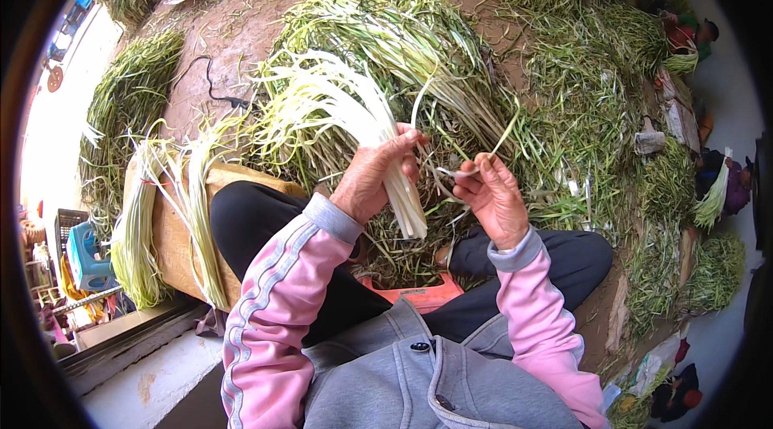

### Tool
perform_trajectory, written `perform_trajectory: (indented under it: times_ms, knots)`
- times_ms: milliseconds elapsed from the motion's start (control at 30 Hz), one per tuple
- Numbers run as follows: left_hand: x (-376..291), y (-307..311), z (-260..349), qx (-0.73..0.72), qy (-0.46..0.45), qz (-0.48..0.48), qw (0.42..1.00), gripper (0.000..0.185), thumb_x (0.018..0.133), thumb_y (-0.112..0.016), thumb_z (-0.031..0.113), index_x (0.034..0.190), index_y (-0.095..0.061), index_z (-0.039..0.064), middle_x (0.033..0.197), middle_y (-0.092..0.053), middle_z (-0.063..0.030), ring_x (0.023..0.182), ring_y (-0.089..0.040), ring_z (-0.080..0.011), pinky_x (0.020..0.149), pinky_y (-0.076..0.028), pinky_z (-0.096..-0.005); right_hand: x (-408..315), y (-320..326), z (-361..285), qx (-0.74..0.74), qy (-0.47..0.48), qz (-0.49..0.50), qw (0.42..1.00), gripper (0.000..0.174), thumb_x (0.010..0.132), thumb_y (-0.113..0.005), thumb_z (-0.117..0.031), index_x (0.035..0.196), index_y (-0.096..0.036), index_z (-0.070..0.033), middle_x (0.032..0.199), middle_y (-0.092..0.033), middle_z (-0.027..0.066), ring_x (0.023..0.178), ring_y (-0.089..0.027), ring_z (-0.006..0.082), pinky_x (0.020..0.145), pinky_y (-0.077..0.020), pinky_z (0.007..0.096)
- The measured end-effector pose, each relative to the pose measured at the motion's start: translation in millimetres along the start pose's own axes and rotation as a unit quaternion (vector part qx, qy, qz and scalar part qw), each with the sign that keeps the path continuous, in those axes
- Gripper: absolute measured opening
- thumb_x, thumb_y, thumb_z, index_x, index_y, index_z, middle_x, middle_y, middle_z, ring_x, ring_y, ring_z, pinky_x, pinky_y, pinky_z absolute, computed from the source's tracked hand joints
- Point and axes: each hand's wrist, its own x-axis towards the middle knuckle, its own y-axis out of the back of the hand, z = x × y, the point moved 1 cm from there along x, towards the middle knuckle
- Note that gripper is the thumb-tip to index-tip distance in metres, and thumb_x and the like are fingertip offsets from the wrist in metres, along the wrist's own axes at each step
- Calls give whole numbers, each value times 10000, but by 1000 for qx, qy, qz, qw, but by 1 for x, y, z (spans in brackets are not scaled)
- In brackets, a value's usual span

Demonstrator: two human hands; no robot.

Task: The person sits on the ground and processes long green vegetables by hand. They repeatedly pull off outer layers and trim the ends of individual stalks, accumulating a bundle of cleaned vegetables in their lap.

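My left hand is closed around a bundle of pale garlic chives. Their white cut ends point down toward my lap, and the yellowish leaf tips fan out to the upper left. My right hand, just to the right, pinches a thin leafy strand between thumb and fingers. Whitish bits of stalk trail from those fingertips toward the bundle. Under both hands spreads a large heap of green stalks and leaves on the brown ground.
A tan block at my left bears more pale bundles, one tied with red. An orange plastic stool shows between my legs. Leaf piles cover the ground at right, with a blade-like tool among them. Other people sit along the right edge.
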Motion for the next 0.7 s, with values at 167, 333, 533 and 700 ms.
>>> perform_trajectory:
  times_ms: [167, 333, 533, 700]
  knots:
    - [-7, 10, 25, -227, -62, -129, 963, 176, 845, -502, 111, 988, -448, 25, 825, -457, -17, 507, -369, -41, 517, -386, -212, -56, 28, -82, -111, 80, 44, 990, 135, 870, -495, -177, 929, -492, -55, 692, -474, 11, 611, -469, 104, 571, -435, 238]
    - [-10, 19, 46, -318, -110, -188, 923, 157, 842, -489, 85, 979, -445, 21, 808, -445, -12, 537, -379, -56, 537, -376, -225, -108, 129, -176, -614, 27, 294, 732, 341, 852, -513, -309, 1018, -514, -10, 870, -584, 76, 645, -548, 98, 582, -452, 213]
    - [-16, 11, 54, -366, -128, -216, 896, 129, 843, -478, 48, 955, -433, 1, 780, -430, -24, 501, -358, -52, 510, -348, -213, -29, 6, -66, -634, 110, -40, 764, 657, 684, -625, 46, 1266, -353, -88, 1219, -440, 55, 667, -526, 58, 583, -464, 183]
    - [-11, 14, 51, -344, -128, -187, 911, 114, 878, -427, 73, 954, -449, -9, 774, -439, -26, 515, -379, -53, 509, -355, -222, -7, -63, -7, -266, -38, -245, 932, 579, 779, -594, -55, 1269, -287, -25, 1035, -473, 111, 639, -507, 88, 629, -454, 206]
